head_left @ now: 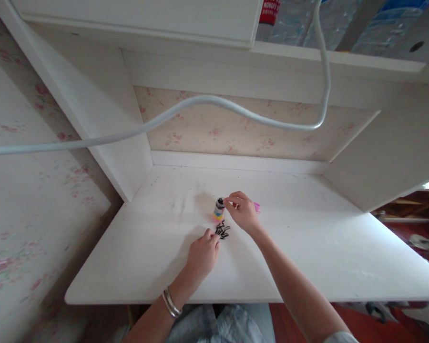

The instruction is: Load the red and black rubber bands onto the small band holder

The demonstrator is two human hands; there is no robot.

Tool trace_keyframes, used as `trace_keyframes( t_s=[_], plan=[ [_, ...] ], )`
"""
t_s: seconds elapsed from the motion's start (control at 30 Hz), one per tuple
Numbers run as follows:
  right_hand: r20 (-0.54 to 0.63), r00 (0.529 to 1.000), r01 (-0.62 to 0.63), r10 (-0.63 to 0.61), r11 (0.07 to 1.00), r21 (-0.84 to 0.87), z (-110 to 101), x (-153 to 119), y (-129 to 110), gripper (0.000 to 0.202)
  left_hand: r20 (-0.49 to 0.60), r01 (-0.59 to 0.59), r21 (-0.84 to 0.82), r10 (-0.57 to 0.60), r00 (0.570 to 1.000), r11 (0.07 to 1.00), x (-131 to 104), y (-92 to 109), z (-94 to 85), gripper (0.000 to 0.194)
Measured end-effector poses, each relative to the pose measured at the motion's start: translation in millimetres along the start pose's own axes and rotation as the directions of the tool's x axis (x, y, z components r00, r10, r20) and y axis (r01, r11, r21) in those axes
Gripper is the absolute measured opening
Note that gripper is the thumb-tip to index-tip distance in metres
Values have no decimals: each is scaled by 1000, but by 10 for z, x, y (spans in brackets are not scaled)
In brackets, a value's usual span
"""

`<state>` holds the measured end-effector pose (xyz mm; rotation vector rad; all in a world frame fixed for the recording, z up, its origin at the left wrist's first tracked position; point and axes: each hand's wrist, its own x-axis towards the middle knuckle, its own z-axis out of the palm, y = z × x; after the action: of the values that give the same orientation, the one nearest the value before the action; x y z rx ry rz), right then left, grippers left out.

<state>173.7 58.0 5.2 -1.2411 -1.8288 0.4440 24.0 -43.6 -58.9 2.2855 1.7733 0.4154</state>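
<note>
A small clear tub (219, 209) with a colourful label stands upright on the white desk, black stuff showing at its mouth. My right hand (242, 211) is at the tub's rim, thumb and forefinger pinched together; whatever is between them is too small to make out. Just in front of the tub lies a loose pile of thin black bands (222, 230), looped like hair ties. At the pile's near left edge are the closed fingertips of my left hand (203, 250), and what they grip is hidden. A pink lid (257, 207) lies partly behind my right hand.
The white desk (136, 257) has side panels and a low back ledge. A white cable (207, 100) hangs across the view in front of the shelf. Plastic bottles (289, 24) sit in the upper shelf. Floral wallpaper (14, 228) covers the left wall.
</note>
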Motion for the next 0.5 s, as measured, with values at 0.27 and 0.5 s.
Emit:
trace_keyframes(
  t_s=[0.27,0.5],
  plan=[
    [96,995,-7,14,998,-70,-61,40,-34,18,4,-6,35,6,1000,999,86,38,16,18],
    [267,935,315,-232,889,-333,-179,7,-90,22,33,51,91,-54,998,995,171,49,44,24]
  ],
)
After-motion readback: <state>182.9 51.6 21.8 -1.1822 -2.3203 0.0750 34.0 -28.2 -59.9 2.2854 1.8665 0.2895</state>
